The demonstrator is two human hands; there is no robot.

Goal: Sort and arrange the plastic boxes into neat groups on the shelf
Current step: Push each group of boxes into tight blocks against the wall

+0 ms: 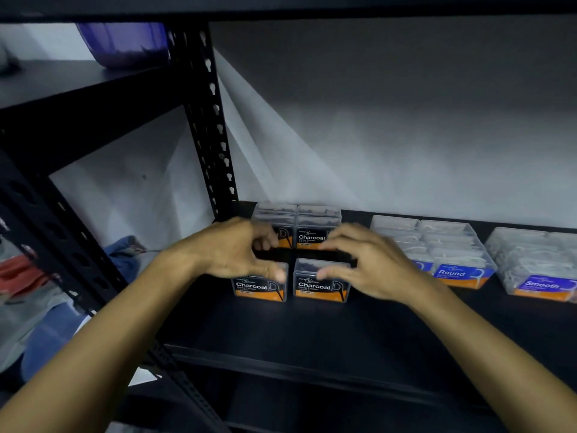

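Clear plastic boxes labelled Charcoal stand in a group at the left of the black shelf. Two are in front, the left one and the right one, and stacked ones stand behind them across a small gap. My left hand hovers over the front left box, its thumb at the box top and curved fingers near the back stack. My right hand mirrors it over the front right box. Neither hand visibly grips a box. To the right are a group of Round boxes and a group of Smooth boxes.
A black perforated upright post bounds the shelf on the left, right beside the Charcoal group. A purple bowl sits on a higher shelf at upper left. Blue and red cloth lies beyond the rack at left. A white wall is behind.
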